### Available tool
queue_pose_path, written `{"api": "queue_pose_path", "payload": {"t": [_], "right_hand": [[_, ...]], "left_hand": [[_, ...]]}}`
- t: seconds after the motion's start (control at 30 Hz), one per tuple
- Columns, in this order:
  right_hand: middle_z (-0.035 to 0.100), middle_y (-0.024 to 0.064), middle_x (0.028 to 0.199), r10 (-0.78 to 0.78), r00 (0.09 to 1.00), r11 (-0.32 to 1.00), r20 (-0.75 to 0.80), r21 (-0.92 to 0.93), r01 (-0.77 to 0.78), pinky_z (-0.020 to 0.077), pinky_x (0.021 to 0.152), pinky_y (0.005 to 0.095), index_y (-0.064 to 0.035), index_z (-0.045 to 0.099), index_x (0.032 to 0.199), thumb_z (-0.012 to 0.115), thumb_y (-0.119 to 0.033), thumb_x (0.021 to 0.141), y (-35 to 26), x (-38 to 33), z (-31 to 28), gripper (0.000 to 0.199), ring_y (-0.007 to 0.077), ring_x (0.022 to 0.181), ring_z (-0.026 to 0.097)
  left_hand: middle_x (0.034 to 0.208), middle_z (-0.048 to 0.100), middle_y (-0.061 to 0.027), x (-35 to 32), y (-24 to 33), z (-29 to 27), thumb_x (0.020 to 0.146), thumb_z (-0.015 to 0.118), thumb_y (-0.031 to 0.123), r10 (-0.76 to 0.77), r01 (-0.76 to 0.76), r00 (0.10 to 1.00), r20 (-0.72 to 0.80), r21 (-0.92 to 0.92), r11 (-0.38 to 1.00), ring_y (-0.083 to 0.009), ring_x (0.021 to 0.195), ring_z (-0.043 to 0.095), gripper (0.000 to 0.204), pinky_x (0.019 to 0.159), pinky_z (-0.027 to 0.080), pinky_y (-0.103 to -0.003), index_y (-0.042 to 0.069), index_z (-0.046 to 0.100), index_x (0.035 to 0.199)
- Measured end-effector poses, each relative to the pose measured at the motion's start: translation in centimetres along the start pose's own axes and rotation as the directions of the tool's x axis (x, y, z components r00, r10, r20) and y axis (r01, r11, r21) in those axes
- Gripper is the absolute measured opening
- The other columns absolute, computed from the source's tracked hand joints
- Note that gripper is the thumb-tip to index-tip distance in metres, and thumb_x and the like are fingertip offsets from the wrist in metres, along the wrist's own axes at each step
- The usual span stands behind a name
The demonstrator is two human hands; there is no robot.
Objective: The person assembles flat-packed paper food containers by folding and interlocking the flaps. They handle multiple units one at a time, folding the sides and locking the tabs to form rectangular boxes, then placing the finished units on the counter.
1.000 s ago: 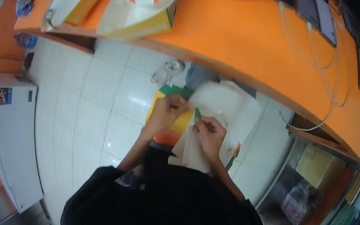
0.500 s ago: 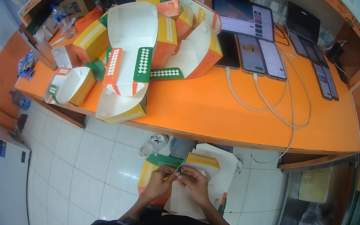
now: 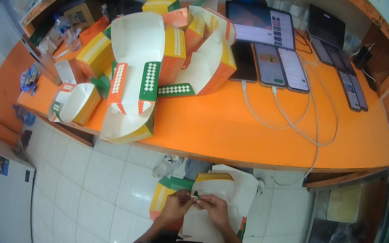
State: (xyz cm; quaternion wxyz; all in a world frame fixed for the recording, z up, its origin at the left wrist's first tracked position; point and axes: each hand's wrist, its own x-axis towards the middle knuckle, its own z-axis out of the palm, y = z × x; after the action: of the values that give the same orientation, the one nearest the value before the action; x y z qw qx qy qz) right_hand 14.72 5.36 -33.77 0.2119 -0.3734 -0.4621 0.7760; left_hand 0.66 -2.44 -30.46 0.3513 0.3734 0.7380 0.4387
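Observation:
On my lap, below the table's front edge, lies a partly folded paper food box [image 3: 213, 178] with a yellow patterned side and white inside. My left hand [image 3: 177, 206] pinches a small green-and-white flap [image 3: 196, 194] of this box between its fingertips. From the other side my right hand [image 3: 214, 209] grips the same spot, its fingertips meeting those of the left. Fingers cover most of the flap. Other box pieces in green, yellow and orange, such as a yellow panel [image 3: 159, 198], lie beside and under the hands.
A pile of folded food boxes [image 3: 139, 36] covers the left of the orange table [image 3: 233, 133]. Several phones [image 3: 269, 67], some with white cables [image 3: 277, 115], and a tablet [image 3: 255, 24] lie at the right. A white cabinet [image 3: 8, 188] stands on the floor at left.
The head view has tilted slightly, so the table sits lower in the picture. Both hands stay together at the flap, with the fingertips slightly shifted and the green bit showing more.

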Motion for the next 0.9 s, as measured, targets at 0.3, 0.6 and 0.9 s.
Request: {"api": "queue_pose_path", "payload": {"t": [0.3, 0.6, 0.9], "right_hand": [[0.067, 0.0123, 0.093, -0.059, 0.997, 0.998, 0.051, 0.038, 0.057, 0.0532, 0.075, 0.0264, 0.0066, 0.061, 0.102, 0.064, -0.002, 0.084, 0.5, -0.1, -0.4, 0.019, 0.0161, 0.082, 0.065], [0.066, 0.0112, 0.089, -0.091, 0.996, 0.995, 0.007, 0.044, 0.09, 0.0519, 0.069, 0.0249, 0.0055, 0.061, 0.099, 0.067, -0.002, 0.082, 1.4, 0.1, 0.2, 0.02, 0.0137, 0.075, 0.063], [0.066, 0.0115, 0.092, -0.044, 0.999, 0.998, 0.021, 0.036, 0.043, 0.0539, 0.071, 0.0265, 0.0053, 0.061, 0.099, 0.067, -0.003, 0.082, 0.4, 0.2, 0.6, 0.02, 0.016, 0.082, 0.065]], "left_hand": [[0.075, 0.068, -0.0143, 0.3, -0.5, -0.1, 0.082, 0.07, 0.018, -0.018, 0.017, 0.999, 0.038, 0.018, 1.0, -0.0143, 0.073, 0.066, 0.024, 0.067, 0.052, -0.027, -0.004, 0.061, 0.082], [0.079, 0.068, -0.0151, 0.2, -1.1, -0.4, 0.083, 0.067, 0.018, 0.12, -0.127, 0.991, 0.054, 0.165, 0.978, -0.0216, 0.074, 0.068, 0.022, 0.069, 0.053, -0.03, -0.003, 0.062, 0.084], [0.084, 0.067, -0.0143, -0.1, -1.1, -1.4, 0.083, 0.067, 0.016, 0.144, -0.161, 0.98, 0.137, 0.124, 0.979, -0.0222, 0.079, 0.068, 0.02, 0.072, 0.053, -0.03, -0.002, 0.063, 0.088]]}}
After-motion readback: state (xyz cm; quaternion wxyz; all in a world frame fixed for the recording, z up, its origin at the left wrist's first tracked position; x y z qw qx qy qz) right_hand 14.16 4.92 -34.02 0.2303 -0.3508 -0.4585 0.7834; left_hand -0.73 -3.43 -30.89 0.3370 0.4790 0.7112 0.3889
